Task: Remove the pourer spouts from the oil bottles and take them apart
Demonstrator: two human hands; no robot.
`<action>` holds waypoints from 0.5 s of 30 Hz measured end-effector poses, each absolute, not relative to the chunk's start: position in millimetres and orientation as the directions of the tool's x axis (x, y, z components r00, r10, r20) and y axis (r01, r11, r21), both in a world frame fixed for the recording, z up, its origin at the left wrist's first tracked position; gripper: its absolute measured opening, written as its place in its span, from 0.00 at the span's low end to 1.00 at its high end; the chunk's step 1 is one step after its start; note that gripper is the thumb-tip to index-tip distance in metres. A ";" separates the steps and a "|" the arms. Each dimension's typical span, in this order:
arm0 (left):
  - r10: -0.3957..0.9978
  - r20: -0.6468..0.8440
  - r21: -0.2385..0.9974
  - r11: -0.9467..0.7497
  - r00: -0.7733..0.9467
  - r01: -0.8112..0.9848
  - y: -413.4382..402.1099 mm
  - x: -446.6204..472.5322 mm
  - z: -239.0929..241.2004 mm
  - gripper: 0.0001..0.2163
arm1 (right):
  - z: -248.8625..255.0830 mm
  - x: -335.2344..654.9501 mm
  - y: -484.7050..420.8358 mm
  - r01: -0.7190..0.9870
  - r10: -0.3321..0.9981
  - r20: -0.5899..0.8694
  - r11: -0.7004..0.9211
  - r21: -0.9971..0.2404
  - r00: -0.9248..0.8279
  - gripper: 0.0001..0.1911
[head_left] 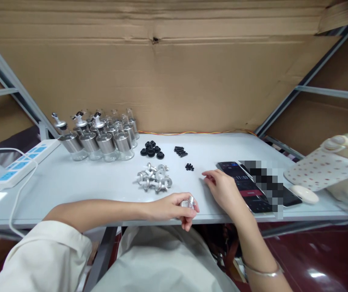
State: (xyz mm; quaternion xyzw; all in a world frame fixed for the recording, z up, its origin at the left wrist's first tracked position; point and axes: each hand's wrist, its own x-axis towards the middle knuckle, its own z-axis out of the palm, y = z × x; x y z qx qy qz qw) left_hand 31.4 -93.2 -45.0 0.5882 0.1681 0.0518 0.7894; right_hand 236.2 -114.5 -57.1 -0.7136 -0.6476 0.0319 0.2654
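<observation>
My left hand (174, 209) rests at the table's front edge, fingers curled round a small silver metal cap (189, 202). My right hand (222, 188) lies on the table just to its right, fingers bent and together, fingertips pointing left toward a few tiny black pieces (189, 166); nothing shows in it. A heap of silver metal caps (154, 178) lies just beyond my left hand. Farther back sit black rubber rings (152, 149) and short black tubes (180, 151). Several glass bottles with silver collars (101, 136) stand at the back left.
A dark phone (243, 184) lies right of my right hand, partly blurred out. A white power strip (18, 164) with cable sits at the left edge. A spotted cloth bag (328, 168) and a cream object occupy the right end. Cardboard walls the back.
</observation>
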 end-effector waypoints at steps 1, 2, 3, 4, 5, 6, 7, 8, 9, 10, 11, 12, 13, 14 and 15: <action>0.281 -0.208 0.946 0.300 0.937 0.120 -93.1 31.5 -45.2 0.11 | -54.1 236.3 -109.2 0.915 0.941 0.301 -0.025 -0.402 0.157 0.12; 0.282 -0.211 0.946 0.298 0.936 0.124 -93.1 31.5 -45.3 0.10 | -50.5 236.3 -104.9 0.919 0.944 0.296 -0.022 -0.394 0.149 0.12; 0.284 -0.214 0.946 0.297 0.935 0.126 -93.2 31.4 -45.1 0.10 | -46.4 236.3 -101.5 0.919 0.948 0.288 -0.009 -0.395 0.133 0.12; 0.286 -0.216 0.946 0.297 0.934 0.128 -93.4 31.2 -44.9 0.10 | -42.2 236.4 -98.7 0.916 0.953 0.283 0.013 -0.401 0.111 0.11; 0.285 -0.218 0.945 0.299 0.933 0.130 -93.5 31.0 -44.5 0.10 | -38.3 236.4 -96.3 0.912 0.954 0.286 0.038 -0.408 0.088 0.10; 0.285 -0.219 0.945 0.301 0.933 0.130 -93.6 30.8 -44.2 0.10 | -35.1 236.5 -93.9 0.908 0.953 0.294 0.063 -0.414 0.068 0.10; 0.286 -0.220 0.944 0.302 0.933 0.130 -93.8 30.7 -43.8 0.10 | -33.0 236.6 -91.2 0.904 0.950 0.307 0.085 -0.419 0.053 0.09; 0.286 -0.220 0.944 0.304 0.933 0.130 -93.8 30.6 -43.5 0.10 | -32.1 236.8 -88.0 0.903 0.945 0.323 0.100 -0.419 0.045 0.09; 0.286 -0.221 0.944 0.304 0.932 0.131 -93.8 30.6 -43.3 0.10 | -32.4 237.1 -84.4 0.904 0.941 0.335 0.106 -0.415 0.043 0.08; 0.286 -0.222 0.944 0.303 0.932 0.132 -93.7 30.7 -43.2 0.11 | -33.7 237.4 -80.4 0.905 0.940 0.339 0.106 -0.411 0.044 0.08; 0.288 -0.222 0.944 0.303 0.932 0.131 -93.6 30.8 -43.5 0.11 | -35.9 237.8 -76.2 0.908 0.942 0.334 0.098 -0.408 0.048 0.08; 0.287 -0.220 0.944 0.303 0.932 0.130 -93.4 31.1 -43.9 0.12 | -38.5 238.3 -72.3 0.911 0.946 0.320 0.085 -0.404 0.054 0.09; 0.283 -0.218 0.944 0.306 0.934 0.127 -93.2 31.3 -44.7 0.13 | -41.2 238.7 -68.8 0.914 0.952 0.299 0.067 -0.399 0.061 0.10; 0.280 -0.214 0.943 0.309 0.936 0.123 -93.0 31.6 -45.6 0.14 | -43.6 239.2 -66.1 0.917 0.960 0.272 0.046 -0.396 0.069 0.10; 0.276 -0.209 0.942 0.313 0.938 0.118 -92.8 31.8 -46.7 0.14 | -45.7 239.5 -64.2 0.919 0.966 0.245 0.028 -0.393 0.075 0.10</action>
